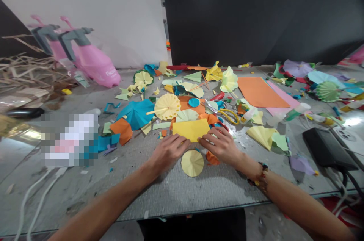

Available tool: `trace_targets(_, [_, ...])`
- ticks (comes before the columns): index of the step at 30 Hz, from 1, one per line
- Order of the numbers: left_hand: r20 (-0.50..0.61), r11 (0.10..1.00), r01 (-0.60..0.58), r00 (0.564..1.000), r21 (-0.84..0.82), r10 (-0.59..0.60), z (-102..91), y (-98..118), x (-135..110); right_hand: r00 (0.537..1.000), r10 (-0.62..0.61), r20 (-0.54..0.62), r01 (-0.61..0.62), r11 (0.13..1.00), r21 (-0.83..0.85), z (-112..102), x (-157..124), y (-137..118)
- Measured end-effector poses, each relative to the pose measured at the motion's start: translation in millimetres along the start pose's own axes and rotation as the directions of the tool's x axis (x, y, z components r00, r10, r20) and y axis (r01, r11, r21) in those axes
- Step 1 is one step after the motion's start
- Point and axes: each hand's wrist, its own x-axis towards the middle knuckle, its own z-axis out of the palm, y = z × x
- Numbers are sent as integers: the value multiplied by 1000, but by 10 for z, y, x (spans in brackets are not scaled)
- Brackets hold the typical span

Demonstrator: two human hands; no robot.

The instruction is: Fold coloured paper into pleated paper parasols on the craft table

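Yellow paper [190, 129]: ctr of frame, in both my hands
L hand [170, 147]: my fingers pinching its lower L edge
R hand [223, 145]: same, lower R edge
Cream disc [192, 163]: on tabletop [167, 195], lower ctr, just below paper
Scissors [221, 111]: yellow handles, R of ctr, nr my R hand

Left hand [170, 148] and right hand [223, 144]: both bare, slim-fingered. Forearms [119, 191] uncovered as far as visible. Right wrist wears a bracelet [264, 174] of small rounded beads, mostly dark, some reddish-brown, at least one yellowish; strand count unclear. Beyond the near edge of the surface [159, 199], between the forearms: plain black clothing [193, 226], garment type indeterminate.
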Motion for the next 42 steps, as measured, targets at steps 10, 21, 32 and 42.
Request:
trace_targets(10, [-36,998,10,999,64,-8,33,-3,48,998,29,53,-29,1000,2,50,-3,1])
trace_targets(21, [28,999,37,999,12,-37,4,-25,7,999,44,16,-45,998,37,24,18,-21])
trace_targets(32, [29,999,2,1000,48,-4,-34,-20,12,999,34,-40,-33,999,26,9,29,-20])
trace_targets(42, [34,992,-8,999,126,4,-4,-36,40,999,50,12,-49,999,-15,63,7,-26])
